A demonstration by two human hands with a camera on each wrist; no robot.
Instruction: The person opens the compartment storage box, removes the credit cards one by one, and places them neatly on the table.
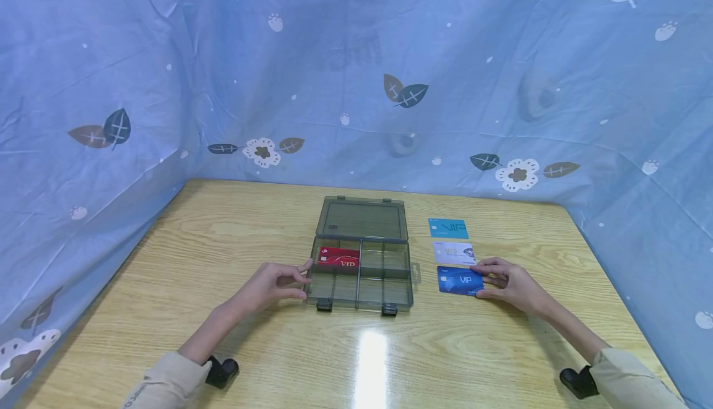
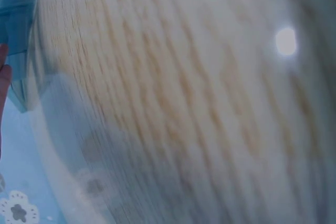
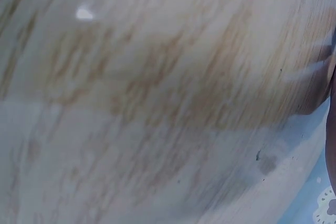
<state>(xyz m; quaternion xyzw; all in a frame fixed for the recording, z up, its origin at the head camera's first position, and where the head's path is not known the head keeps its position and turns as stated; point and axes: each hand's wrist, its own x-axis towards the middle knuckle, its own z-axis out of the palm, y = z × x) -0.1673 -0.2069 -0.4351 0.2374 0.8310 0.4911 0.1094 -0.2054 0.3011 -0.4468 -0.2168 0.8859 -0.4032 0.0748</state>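
Observation:
A transparent grey compartment box (image 1: 358,288) lies on the table with its lid (image 1: 364,220) folded back. In its upper left compartment is a red VIP card (image 1: 338,257). My left hand (image 1: 273,285) touches the box's left side, thumb and fingers spread apart; its fingertips also show at the edge of the left wrist view. To the right of the box, my right hand (image 1: 511,285) pinches a dark blue VIP card (image 1: 459,280) at its right end, thumb at the lower corner and fingers at the upper one. That card lies nearly flat at table level.
Above the dark blue card lie a white VIP card (image 1: 452,252) and a teal VIP card (image 1: 445,228) in a column. The wooden table (image 1: 250,229) meets a blue patterned cloth (image 1: 345,56) at the back and sides. Both wrist views show mostly tabletop.

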